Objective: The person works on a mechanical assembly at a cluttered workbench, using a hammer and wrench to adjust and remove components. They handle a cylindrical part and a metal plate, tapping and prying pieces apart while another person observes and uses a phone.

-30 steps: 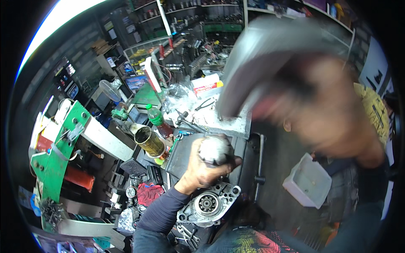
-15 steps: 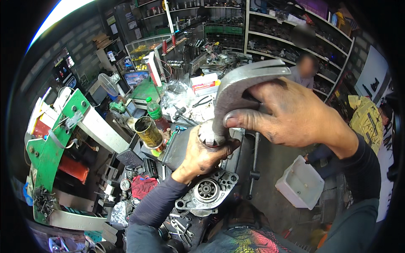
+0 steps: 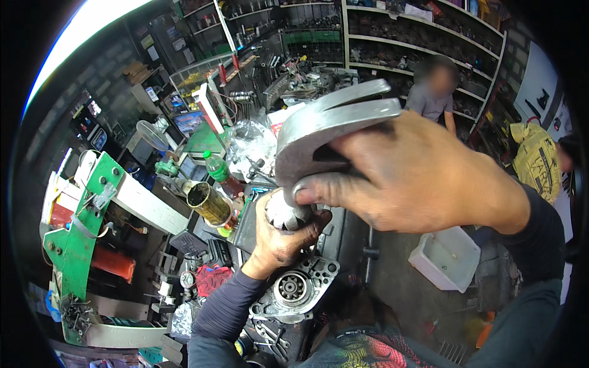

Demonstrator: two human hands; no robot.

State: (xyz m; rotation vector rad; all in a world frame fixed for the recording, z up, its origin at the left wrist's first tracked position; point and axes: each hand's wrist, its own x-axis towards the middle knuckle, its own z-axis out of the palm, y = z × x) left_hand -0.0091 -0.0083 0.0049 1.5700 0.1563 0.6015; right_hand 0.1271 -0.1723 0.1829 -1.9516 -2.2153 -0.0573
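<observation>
One metal part I am watching remotely is sitting clasped in the left hand, beyond a casing's far side; the right hand is clenching a hammer near it.

Right hand + hammer: motion-blurred and swung off to the right 1 s ago, now sharp and over the round metal part; contact unclear. Since 0.5 s ago, claw tilted, gap between prongs now plainly visible; more of metal part's toothed rim showing. Hammer now covers the pliers and most of the white-and-red box. Co-worker: hidden at first, then mostly head, now torso and arm in view too.
</observation>
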